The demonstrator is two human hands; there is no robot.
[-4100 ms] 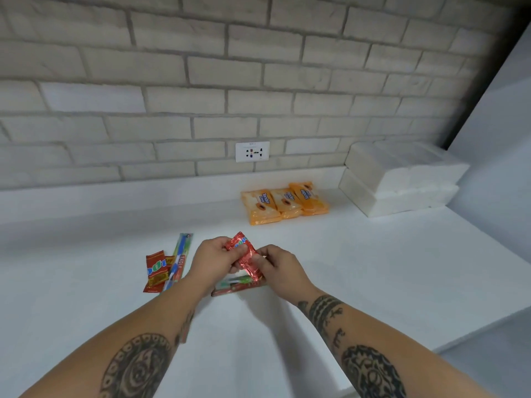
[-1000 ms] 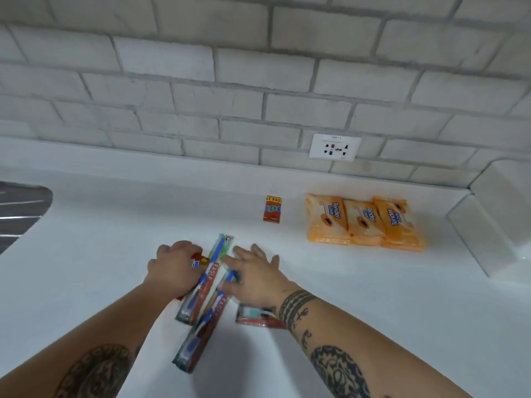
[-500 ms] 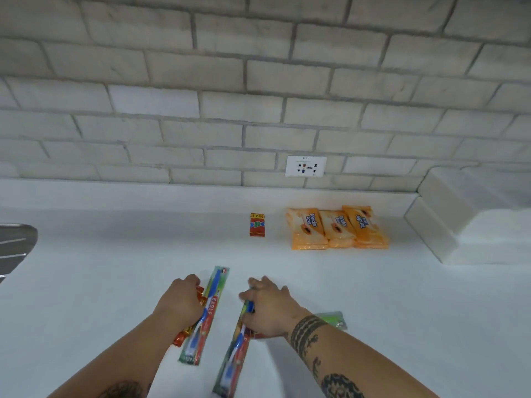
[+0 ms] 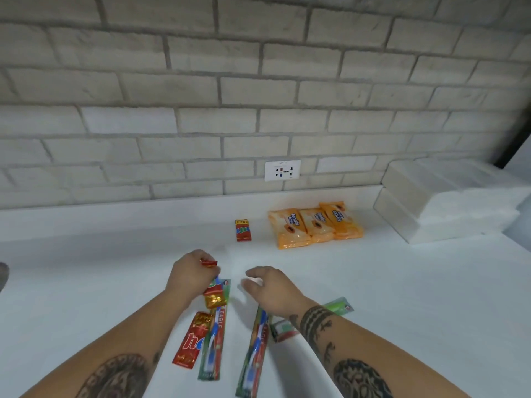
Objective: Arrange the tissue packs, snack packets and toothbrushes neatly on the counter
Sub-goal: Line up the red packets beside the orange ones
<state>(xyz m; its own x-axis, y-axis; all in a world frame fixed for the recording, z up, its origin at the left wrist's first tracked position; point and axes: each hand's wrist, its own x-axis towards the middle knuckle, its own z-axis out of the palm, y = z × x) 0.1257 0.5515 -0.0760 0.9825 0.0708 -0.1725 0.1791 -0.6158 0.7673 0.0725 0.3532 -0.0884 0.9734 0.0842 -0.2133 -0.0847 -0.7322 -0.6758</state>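
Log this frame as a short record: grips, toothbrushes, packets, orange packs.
left grip: pinches a red snack packet
right grip: open, holding nothing
left toothbrush: packaged, flat on the counter, red-gold packet on it
right toothbrush: packaged, flat, beside it
far red packet: near the wall, left of the orange packs
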